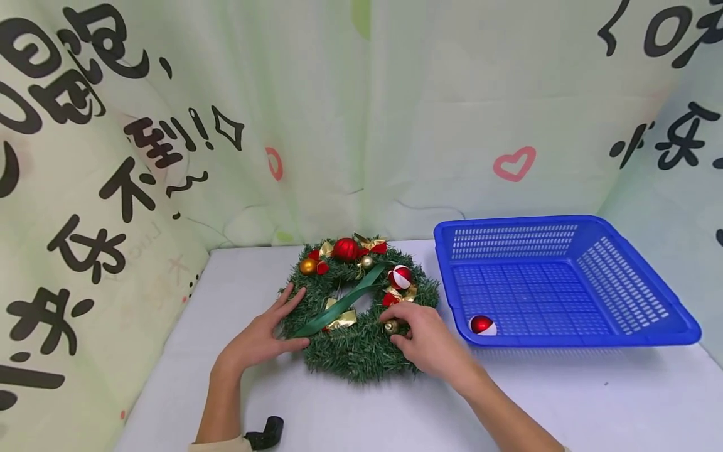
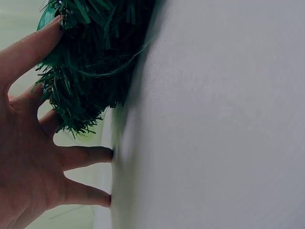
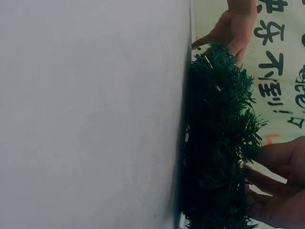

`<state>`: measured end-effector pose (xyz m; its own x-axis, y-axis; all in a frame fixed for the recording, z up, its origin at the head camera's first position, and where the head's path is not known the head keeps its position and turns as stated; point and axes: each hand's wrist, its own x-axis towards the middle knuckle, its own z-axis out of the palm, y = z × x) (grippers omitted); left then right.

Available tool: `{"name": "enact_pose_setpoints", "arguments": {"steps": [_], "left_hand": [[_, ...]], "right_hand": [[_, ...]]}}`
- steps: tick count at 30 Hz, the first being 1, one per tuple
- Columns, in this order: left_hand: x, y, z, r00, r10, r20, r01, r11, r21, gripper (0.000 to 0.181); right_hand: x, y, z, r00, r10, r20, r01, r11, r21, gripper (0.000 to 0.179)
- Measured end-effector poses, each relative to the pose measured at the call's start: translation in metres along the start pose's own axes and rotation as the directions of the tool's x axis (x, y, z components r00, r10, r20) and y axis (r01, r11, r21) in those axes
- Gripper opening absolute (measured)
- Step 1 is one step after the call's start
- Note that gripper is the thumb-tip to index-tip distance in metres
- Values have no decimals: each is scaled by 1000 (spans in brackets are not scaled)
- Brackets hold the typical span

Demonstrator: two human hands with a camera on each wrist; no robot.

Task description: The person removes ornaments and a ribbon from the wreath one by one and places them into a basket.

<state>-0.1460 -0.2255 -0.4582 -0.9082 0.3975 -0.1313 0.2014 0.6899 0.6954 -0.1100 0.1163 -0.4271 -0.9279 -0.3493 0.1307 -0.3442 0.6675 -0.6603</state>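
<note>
A green Christmas wreath (image 1: 361, 361) lies flat on the white table, trimmed with baubles, bows and a dark green ribbon (image 1: 344, 302). At its lower right, my right hand (image 1: 432, 342) pinches a small gold bauble (image 1: 391, 326) between thumb and fingers, right at the needles. In the right wrist view those fingers (image 3: 267, 183) press into the greenery, which hides the bauble. My left hand (image 1: 254, 339) spreads its fingers along the wreath's left edge. The left wrist view shows the left thumb (image 2: 33, 50) against the needles and two fingertips down at the table.
To the right stands a blue plastic basket (image 1: 531, 340) with a red and white bauble (image 1: 482, 324) in its near left corner. A black curved object (image 1: 268, 433) lies by the left forearm. Printed curtains (image 1: 395, 157) enclose the back and sides of the white table (image 1: 316, 414).
</note>
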Motion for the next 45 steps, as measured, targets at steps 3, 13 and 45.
{"name": "enact_pose_setpoints", "arguments": {"steps": [3, 13, 45], "left_hand": [[-1, 0, 0, 1000, 2, -2, -2, 1000, 4, 99], [-3, 1, -1, 1000, -4, -1, 4, 1000, 5, 98], [0, -2, 1, 1000, -5, -5, 5, 1000, 9, 98]], "right_hand": [[2, -2, 3, 1000, -20, -13, 19, 999, -26, 35], [3, -4, 3, 999, -18, -31, 16, 999, -41, 39], [6, -6, 3, 1000, 22, -21, -22, 1000, -6, 31]]}}
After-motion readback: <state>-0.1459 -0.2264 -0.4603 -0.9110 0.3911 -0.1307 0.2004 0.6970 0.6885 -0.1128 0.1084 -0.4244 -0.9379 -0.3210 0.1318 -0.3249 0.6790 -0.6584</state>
